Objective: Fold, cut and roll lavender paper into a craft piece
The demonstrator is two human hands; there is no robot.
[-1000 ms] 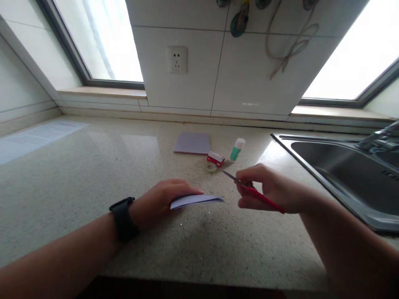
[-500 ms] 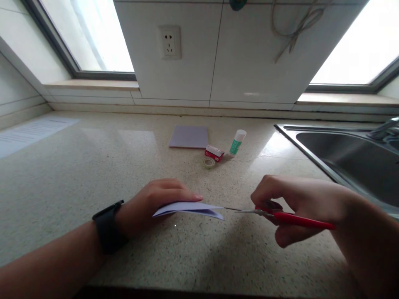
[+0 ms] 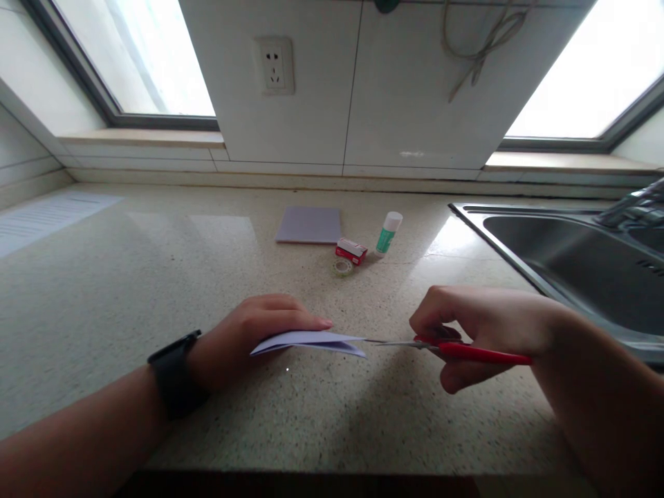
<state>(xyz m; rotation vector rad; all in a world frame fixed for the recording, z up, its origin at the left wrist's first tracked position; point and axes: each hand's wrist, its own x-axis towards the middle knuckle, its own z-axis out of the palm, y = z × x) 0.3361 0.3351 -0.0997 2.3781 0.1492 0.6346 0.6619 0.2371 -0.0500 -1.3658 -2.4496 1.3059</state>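
Right now I am pinching a folded sheet of pale paper (image 3: 311, 342) in my left hand (image 3: 249, 332), holding it just above the counter (image 3: 129, 290). My right hand (image 3: 477, 332) is gripping red-handled scissors (image 3: 446, 348), whose blade tips are reaching the paper's edge nearest that hand. Beyond my hands, a paper pad (image 3: 308, 225), a small red box (image 3: 351, 250), a tape roll (image 3: 342, 267) and a glue stick (image 3: 389, 233) are lying close together.

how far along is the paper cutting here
Done: the paper is folded, and the left hand holds it. In hand: the right hand holds the red scissors, whose tips meet the paper's right edge. Left: no cut shows yet.
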